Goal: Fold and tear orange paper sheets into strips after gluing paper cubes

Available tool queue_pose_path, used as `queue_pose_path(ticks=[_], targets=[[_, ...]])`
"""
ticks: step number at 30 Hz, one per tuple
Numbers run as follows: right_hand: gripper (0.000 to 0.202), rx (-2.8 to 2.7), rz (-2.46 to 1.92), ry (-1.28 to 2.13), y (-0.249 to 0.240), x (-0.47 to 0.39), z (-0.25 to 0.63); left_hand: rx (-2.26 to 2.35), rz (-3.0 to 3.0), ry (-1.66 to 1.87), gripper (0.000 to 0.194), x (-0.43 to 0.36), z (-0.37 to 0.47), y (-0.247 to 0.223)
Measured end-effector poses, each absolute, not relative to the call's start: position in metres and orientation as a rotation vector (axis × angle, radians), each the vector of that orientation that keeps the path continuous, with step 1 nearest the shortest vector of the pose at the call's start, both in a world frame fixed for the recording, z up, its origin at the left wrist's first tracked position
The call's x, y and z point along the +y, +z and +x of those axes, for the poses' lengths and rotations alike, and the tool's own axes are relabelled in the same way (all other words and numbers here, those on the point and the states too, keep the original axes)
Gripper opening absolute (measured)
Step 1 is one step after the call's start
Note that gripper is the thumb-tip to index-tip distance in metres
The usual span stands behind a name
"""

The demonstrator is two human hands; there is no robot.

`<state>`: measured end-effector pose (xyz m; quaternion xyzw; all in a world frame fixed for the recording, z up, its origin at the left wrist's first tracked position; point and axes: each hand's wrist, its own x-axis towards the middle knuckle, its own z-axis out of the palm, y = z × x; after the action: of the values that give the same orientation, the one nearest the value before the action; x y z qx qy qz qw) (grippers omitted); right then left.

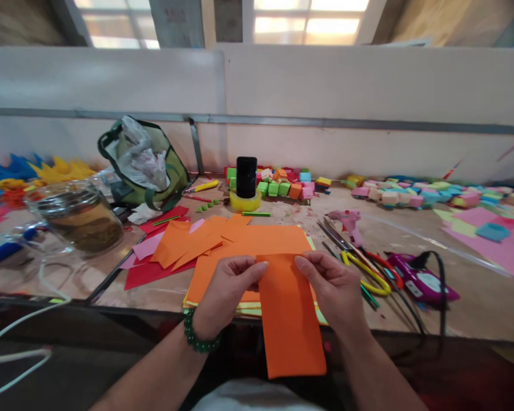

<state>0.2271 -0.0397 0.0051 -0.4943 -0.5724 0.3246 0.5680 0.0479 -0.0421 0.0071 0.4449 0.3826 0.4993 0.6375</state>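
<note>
An orange paper strip [290, 319] hangs between my two hands, its lower end over the table's front edge. My left hand [231, 288], with a green bead bracelet at the wrist, pinches the strip's upper left corner. At the upper right corner, my right hand [334, 285] pinches it between thumb and fingers. Behind the hands lies a stack of orange sheets [278, 237] with yellow and green edges below. Cut orange pieces [186, 242] overlap red paper [154, 277] to the left of the stack.
A phone [246, 177] stands on a yellow tape roll [245, 201]. Yellow-handled scissors [370, 274], a pink glue gun [349, 224] and a purple tool [420, 279] lie right. A glass jar [79, 220] and green bag [171, 171] stand left. Folded paper blocks [278, 185] line the back.
</note>
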Motion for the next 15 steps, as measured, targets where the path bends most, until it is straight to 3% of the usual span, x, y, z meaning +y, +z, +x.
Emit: queue_pose_path(ticks=[10,13,15], targets=[[0.025,-1.357,-1.159,0.765,0.002,-0.032,0.223,1.046,1.412,1.234,0.038,-0.028,0.041,0.01],[0.028,-1.425,-1.213,0.746,0.001,-0.02,0.223,1.194,1.559,1.231,0.024,-0.012,0.038,0.008],[0.029,-1.477,-1.302,0.69,-0.002,-0.011,0.224,1.306,1.652,1.215,0.032,0.0,0.037,0.007]])
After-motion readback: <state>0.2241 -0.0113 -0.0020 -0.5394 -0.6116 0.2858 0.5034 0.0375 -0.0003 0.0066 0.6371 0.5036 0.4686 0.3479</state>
